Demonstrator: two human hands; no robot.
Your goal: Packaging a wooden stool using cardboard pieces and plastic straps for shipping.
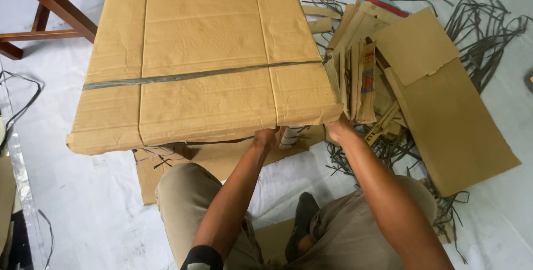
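Two hands under the near edge of a big flattened cardboard box [202, 59], holding it up off the floor [89, 203]. Left hand [266, 137] gripping the edge near its middle, fingers curled out of sight beneath the board. Right hand [336, 128] clamped at the near right corner, fingers likewise hidden under it. Box tilted, near edge raised above the knees, far edge reaching toward the wooden chair legs [39, 9] at upper left. Dark strap [194, 75] running across the box face from left to right, slightly slanted. Just right of the box, touching its right edge, a pile of folded cardboard pieces [361, 75] standing on edge. Further right, a large flat cardboard sheet [455, 131] lying on the floor, with a smaller sheet [413, 45] overlapping its top. Loose dark straps [483, 31] scattered around and beneath the pile. Another piece of cardboard [222, 161] flat on the floor below the raised box. White sheeting covering the floor.
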